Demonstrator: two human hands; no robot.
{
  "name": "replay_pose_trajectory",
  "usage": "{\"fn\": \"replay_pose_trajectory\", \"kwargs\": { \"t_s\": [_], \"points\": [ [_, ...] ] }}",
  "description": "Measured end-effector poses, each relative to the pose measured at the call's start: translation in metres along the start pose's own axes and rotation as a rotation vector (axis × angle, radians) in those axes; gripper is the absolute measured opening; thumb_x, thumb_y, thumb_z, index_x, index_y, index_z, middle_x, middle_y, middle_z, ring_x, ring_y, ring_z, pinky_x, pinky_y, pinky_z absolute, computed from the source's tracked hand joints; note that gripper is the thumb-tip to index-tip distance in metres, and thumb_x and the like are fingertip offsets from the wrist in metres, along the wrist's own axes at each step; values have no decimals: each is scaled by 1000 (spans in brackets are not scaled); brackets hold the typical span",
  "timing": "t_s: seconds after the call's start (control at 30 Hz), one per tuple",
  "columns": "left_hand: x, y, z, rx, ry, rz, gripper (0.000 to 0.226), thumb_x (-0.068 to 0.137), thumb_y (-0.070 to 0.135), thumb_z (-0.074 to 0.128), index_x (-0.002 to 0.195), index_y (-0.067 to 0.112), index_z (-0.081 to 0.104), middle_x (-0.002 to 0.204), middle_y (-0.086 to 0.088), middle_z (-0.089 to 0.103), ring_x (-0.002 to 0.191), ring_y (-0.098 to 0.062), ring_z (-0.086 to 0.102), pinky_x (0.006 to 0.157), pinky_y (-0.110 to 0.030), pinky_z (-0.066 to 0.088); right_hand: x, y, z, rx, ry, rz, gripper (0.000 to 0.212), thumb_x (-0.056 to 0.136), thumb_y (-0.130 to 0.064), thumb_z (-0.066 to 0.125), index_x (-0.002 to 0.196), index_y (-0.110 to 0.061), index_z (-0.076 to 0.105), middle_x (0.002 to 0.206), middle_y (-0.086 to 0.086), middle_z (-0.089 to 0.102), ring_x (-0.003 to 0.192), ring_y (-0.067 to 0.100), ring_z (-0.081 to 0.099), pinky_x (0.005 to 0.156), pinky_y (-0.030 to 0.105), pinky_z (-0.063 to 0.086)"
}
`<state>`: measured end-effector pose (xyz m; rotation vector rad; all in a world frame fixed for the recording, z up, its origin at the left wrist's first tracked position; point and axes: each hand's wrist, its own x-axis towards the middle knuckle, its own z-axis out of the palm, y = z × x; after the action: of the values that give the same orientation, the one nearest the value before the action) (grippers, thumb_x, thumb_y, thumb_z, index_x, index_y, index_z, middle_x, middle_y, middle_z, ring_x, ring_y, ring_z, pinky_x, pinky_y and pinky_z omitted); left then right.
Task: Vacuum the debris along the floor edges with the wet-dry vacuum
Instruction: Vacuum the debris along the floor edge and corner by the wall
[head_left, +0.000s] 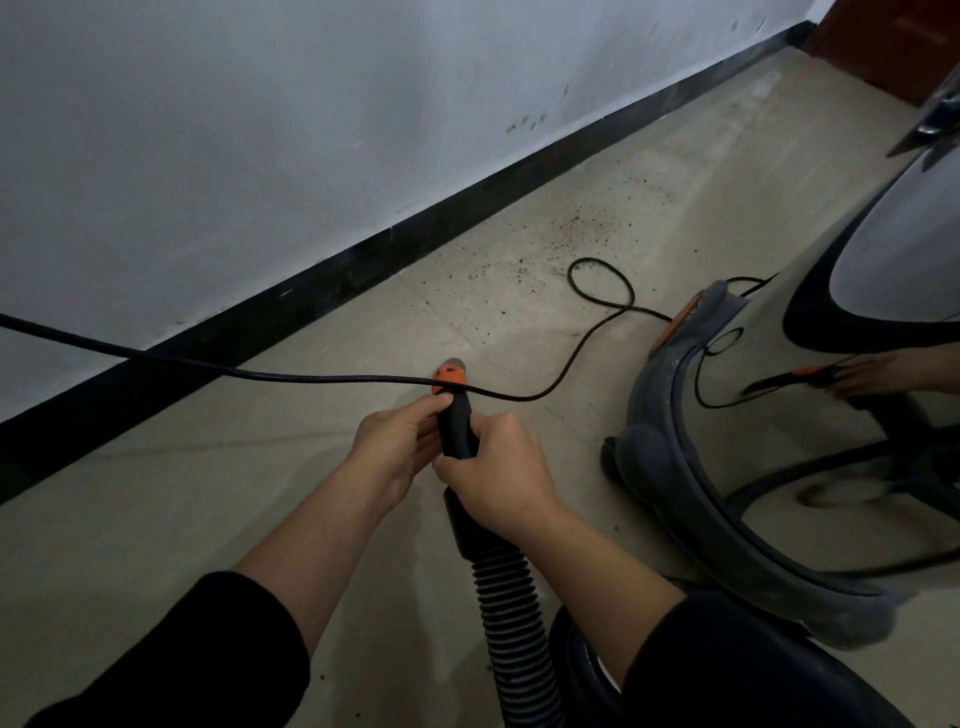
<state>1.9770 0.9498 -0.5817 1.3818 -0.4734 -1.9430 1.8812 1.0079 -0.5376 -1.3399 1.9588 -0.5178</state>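
Fingers (423, 413) of left hand (397, 449) and right hand (496, 480) are clenching the hose nozzle (457, 423); power cord (311, 378) is crossing it and wants clearing first.

Your left hand (395, 447) and right hand (498, 478) sit side by side on the hose handle (457, 421) in the near middle, the left hand a little farther along it. The hose (506, 597) runs from the handle back toward you. The cord (311, 378) comes in from the left, crosses the handle's far end, then loops on the floor (208, 493) toward the vacuum (675, 467) at your right. The debris (571, 234) lies beyond the loop, near the baseboard (363, 275) at the foot of the wall (260, 130).
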Motion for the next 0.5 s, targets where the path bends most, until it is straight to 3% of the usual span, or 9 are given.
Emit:
{"fn": "replay_pose_trajectory", "kwargs": {
  "t_s": [0.17,0.37,0.5],
  "points": [
    [-1,7,-12,-30,66,27,11,87,10,67,94,1,69,83,-13,74,72,-18,72,66,-25,54,2,-9,5,-19,-35,-55,11,80,-17,62,89,-10,61,79,7,63,77,26,62,64,34,52],
    [-3,14,-26,-56,96,68,5,89,7,65,90,3,67,85,-14,73,79,-20,71,72,-27,55,5,-17,13,-25,-57,-122,8,81,-15,62,87,-10,61,73,4,58,76,27,62,65,37,52],
    [2,16,-28,-55,83,44,10,88,9,66,94,2,67,86,-14,73,72,-18,72,63,-24,55,7,-18,15,-32,-70,-124,10,83,-16,61,91,-11,59,76,4,59,76,25,62,64,33,51]
  ]
}}
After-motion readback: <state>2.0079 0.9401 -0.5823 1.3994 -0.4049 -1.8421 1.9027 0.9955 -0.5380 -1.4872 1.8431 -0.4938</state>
